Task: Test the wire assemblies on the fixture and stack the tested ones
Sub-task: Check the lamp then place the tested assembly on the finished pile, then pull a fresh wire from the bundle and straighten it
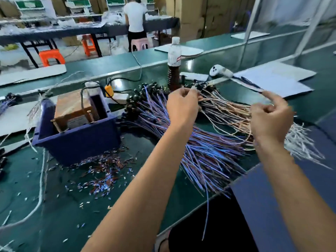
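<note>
A big fan of blue and brown wire assemblies (205, 151) with black connector ends lies across the green bench. To its right lies a second heap with tan and white wires (229, 113). My left hand (181, 104) pinches the connector end of one tan wire assembly (209, 113) above the piles. My right hand (269, 117) grips the far end of that same wire, forefinger sticking out. The test fixture (72, 110), a brown block with a dark slot, sits in a blue tray (78, 140) at the left.
Cut wire scraps (101, 177) litter the bench in front of the tray. A plastic bottle (174, 53) on a dark stand, a white handset (218, 70) and papers (272, 80) lie behind the piles. A person stands at a far table.
</note>
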Tool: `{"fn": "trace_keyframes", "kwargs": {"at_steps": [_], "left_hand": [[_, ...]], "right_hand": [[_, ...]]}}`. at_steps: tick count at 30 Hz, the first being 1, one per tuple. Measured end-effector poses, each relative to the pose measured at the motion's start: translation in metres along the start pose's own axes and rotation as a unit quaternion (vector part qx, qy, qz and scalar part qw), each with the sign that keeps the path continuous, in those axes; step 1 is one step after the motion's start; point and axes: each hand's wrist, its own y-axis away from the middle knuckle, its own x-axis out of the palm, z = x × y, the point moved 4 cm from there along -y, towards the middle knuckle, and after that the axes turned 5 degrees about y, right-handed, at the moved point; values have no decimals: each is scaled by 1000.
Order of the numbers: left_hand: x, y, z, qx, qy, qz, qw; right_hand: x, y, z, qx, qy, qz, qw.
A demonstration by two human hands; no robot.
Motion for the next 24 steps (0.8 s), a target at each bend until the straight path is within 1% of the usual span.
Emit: {"fn": "trace_keyframes", "kwargs": {"at_steps": [1, 3, 4, 6, 7, 8, 9, 10, 11, 12, 13, 15, 18, 20, 22, 24], "left_hand": [[23, -3, 4, -33, 9, 29, 999], [64, -4, 9, -66, 13, 81, 994], [82, -4, 10, -64, -6, 102, 993], [115, -2, 7, -37, -81, 139, 986], [127, 0, 4, -18, -123, 152, 981], [140, 3, 1, 1, -163, 162, 973], [150, 5, -3, 19, -192, 167, 967], [157, 5, -6, 33, -207, 168, 963], [164, 7, -11, 44, -204, 168, 963], [167, 6, -15, 50, -192, 160, 967], [170, 4, -17, 46, -175, 150, 972], [171, -7, -19, 18, -138, 125, 982], [168, -22, -20, -55, -69, 115, 989], [164, -26, -19, -132, 37, 124, 983], [159, -26, -20, -180, 130, 134, 966], [157, -29, -21, -190, 175, 134, 957]], "right_hand": [[-16, -12, -8, 8, 37, -26, 999], [-43, -27, -15, -25, 112, -75, 991], [-52, -30, -13, -68, 146, -100, 982], [-59, -31, 0, -202, 214, -122, 948], [-56, -31, 7, -274, 242, -104, 925], [-51, -32, 12, -336, 266, -68, 901], [-44, -34, 14, -375, 282, -21, 883], [-37, -36, 14, -387, 290, 33, 875], [-32, -39, 11, -379, 287, 84, 876], [-28, -42, 10, -368, 273, 123, 880], [-26, -43, 8, -363, 256, 144, 884], [-26, -46, 7, -354, 218, 164, 895], [-30, -52, 11, -293, 140, 209, 922], [-33, -56, 16, -261, 104, 233, 931], [-37, -60, 24, -275, 112, 231, 926], [-44, -66, 33, -309, 157, 204, 916]]}}
